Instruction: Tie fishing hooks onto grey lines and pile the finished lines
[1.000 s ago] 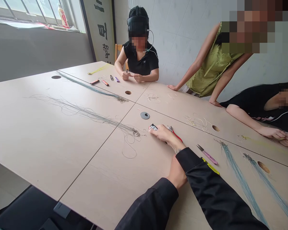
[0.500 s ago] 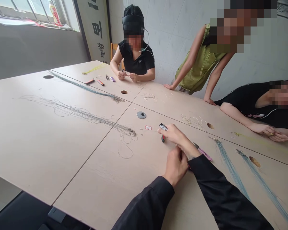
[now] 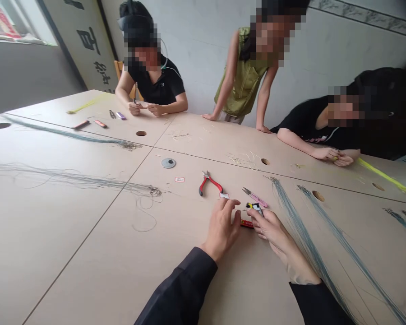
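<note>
My right hand (image 3: 269, 228) is closed around a small black tool with a pale label (image 3: 256, 208) and a yellow bit near its end, its exact kind unclear. Just left of it, my left hand (image 3: 221, 225) has its thumb and fingers curled together. A thin line, barely visible, seems to run from these fingertips towards the tool. Under and between my hands lies a red box cutter (image 3: 246, 223), partly hidden. Red-handled pliers (image 3: 209, 183) lie spread beyond my left hand, beside a small white label (image 3: 224, 196). Pink-handled snips (image 3: 255, 197) rest beyond my right hand.
Bundles of bluish lines with hooks (image 3: 291, 225) lie to the right, and a greyish bundle (image 3: 131, 183) to the left. A grey round cable-hole cover (image 3: 168, 163) and a red-edged label (image 3: 179, 179) lie farther off. Three other people are across the table.
My hands have uncrossed and now sit side by side, the right one drawn back with the tool. The pliers and the box cutter have come into view, and the camera has turned right.
</note>
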The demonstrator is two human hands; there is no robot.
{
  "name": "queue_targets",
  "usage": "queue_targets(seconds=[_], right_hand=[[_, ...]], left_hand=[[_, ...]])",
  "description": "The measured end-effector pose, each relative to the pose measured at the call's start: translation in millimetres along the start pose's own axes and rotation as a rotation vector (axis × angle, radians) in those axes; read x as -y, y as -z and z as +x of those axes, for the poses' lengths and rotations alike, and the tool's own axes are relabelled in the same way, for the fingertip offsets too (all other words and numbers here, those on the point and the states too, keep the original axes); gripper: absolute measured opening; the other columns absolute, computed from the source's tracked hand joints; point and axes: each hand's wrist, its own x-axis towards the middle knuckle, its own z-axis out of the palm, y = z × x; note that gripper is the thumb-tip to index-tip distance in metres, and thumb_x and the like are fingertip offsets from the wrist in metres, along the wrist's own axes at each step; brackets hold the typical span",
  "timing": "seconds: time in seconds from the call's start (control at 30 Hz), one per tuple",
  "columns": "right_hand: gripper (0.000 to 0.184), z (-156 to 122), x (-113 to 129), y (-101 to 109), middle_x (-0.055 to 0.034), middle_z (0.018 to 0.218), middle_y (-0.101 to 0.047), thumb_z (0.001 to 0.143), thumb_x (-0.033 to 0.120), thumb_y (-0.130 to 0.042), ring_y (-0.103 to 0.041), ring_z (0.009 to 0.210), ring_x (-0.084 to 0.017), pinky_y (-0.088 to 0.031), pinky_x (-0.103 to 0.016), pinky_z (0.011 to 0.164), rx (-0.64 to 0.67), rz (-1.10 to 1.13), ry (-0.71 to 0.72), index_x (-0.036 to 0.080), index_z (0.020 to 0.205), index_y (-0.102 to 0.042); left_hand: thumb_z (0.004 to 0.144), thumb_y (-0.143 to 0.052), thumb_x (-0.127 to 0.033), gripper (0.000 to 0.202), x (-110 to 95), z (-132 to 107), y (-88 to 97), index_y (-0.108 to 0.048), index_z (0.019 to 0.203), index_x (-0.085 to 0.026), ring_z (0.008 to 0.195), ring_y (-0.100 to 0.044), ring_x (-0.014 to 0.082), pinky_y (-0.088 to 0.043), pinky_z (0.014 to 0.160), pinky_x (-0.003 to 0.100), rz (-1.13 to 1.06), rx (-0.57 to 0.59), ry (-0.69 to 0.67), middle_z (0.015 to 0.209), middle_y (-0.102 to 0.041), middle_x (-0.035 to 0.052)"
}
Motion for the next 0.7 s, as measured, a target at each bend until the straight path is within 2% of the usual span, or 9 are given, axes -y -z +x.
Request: queue_targets(seconds=[0.27,0.5,0.63,0.7], right_hand=[[0.044,-7,-11,3,0.0122,0.055,-0.019,0.075,0.057,-0.067,-0.011,0.045,-0.005,-0.01,-0.019,0.039,-0.005,0.163,-0.011,0.022,0.075,-0.041],[0.046,-8,-17,-1,0.0113,0.057,-0.02,0.079,0.059,-0.066,-0.013,0.047,-0.005,-0.01,-0.019,0.041,0.045,0.205,0.0,0.023,0.077,-0.039],[0.041,-10,-18,-2,0.0097,0.058,-0.024,0.083,0.059,-0.063,-0.017,0.048,-0.007,-0.015,-0.02,0.042,0.052,0.179,0.084,0.022,0.082,-0.046],[0.038,-12,-19,-1,0.0076,0.059,-0.03,0.086,0.057,-0.06,-0.025,0.049,-0.008,-0.023,-0.022,0.044,-0.016,0.09,0.179,0.021,0.08,-0.049]], left_hand=[[0.091,-0.055,-0.014,0.012,-1,3,-2.0,-0.061,0.099,-0.021,0.09,-0.059,0.0178,-0.049,0.081,0.031,0.088,0.112,-0.055,0.096,-0.063,0.0038],[0.093,-0.055,-0.016,0.009,-6,5,-2.4,-0.063,0.092,-0.02,0.083,-0.057,0.0173,-0.046,0.078,0.031,0.124,0.166,-0.089,0.088,-0.063,0.0034],[0.093,-0.054,-0.016,0.011,-6,6,-0.9,-0.063,0.088,-0.02,0.082,-0.057,0.016,-0.045,0.078,0.03,0.072,0.189,-0.042,0.086,-0.064,0.0024],[0.093,-0.055,-0.018,0.011,-5,7,-0.3,-0.064,0.087,-0.019,0.081,-0.057,0.0152,-0.045,0.077,0.028,0.012,0.169,0.018,0.086,-0.065,0.0024]])
